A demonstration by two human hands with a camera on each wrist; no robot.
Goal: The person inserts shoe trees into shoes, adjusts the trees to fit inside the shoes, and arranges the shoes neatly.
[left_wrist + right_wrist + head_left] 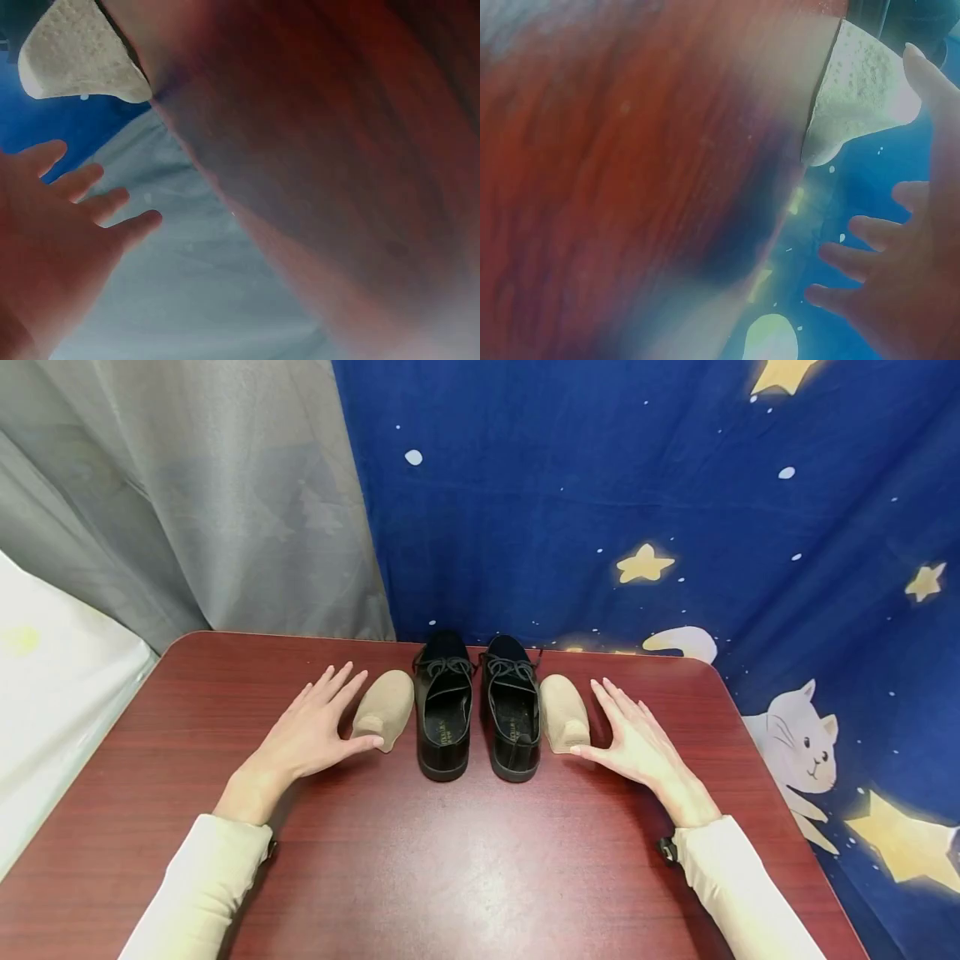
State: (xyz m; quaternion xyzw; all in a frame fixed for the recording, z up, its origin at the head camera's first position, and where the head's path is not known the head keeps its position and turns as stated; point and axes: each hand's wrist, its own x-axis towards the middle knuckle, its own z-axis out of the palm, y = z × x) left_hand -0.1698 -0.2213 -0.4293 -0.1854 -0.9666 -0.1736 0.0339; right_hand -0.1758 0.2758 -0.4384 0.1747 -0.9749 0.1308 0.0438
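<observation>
A pair of black lace-up shoes, the left shoe [444,727] and the right shoe [513,727], stands side by side with toes toward the curtain. Outside each lies a beige, rough-surfaced moulded shoe insert: the left insert [386,703] and the right insert [564,710]. My left hand [311,727] hovers beside the left insert, fingers spread and straight, thumb by its near end. On the other side, my right hand [633,731] is spread likewise, its thumb at the right insert's near end; contact is unclear. Both wrist views show extended fingers holding nothing.
The reddish-brown table [450,877] has rounded far corners, and the shoes stand near its far edge. Behind it hang a grey curtain [247,510] and a blue curtain [525,510] with stars and a cat. White cloth [60,693] shows at the left.
</observation>
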